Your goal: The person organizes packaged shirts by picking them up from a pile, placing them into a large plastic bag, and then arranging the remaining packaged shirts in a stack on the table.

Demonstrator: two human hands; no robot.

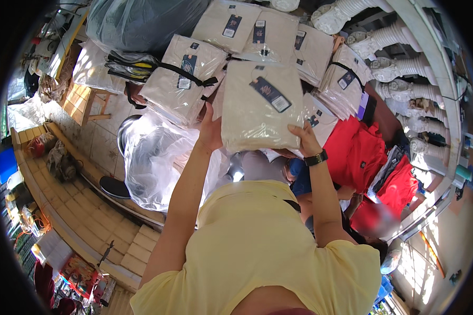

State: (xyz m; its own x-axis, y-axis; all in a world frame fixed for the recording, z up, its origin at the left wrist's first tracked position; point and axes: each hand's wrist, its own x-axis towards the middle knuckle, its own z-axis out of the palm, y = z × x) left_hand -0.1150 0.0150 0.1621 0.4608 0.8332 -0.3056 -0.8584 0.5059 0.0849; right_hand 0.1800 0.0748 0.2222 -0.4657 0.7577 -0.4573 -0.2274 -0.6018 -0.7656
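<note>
A flat, clear-wrapped package of folded cream cloth (257, 118) is held up before me, tilted, with a dark tag on its face. My right hand (306, 140) grips its lower right edge, thumb on top and the other fingers underneath. Against its left edge is my left hand (210, 131), open, its thumb stretched up and off the wrapping; its other fingers are partly hidden behind the package. Beyond lie stacks of similar packages, including a left stack (176, 97) tied with a black strap and a strapped right stack (347, 86).
Crumpled clear plastic (155, 157) lies left of my left forearm. A big dark plastic bag (142, 23) sits at the far left. To the right are red cloth garments (357, 152) beside a person. White ornate columns (399, 68) line the far right; a wooden stool (84, 105) stands left.
</note>
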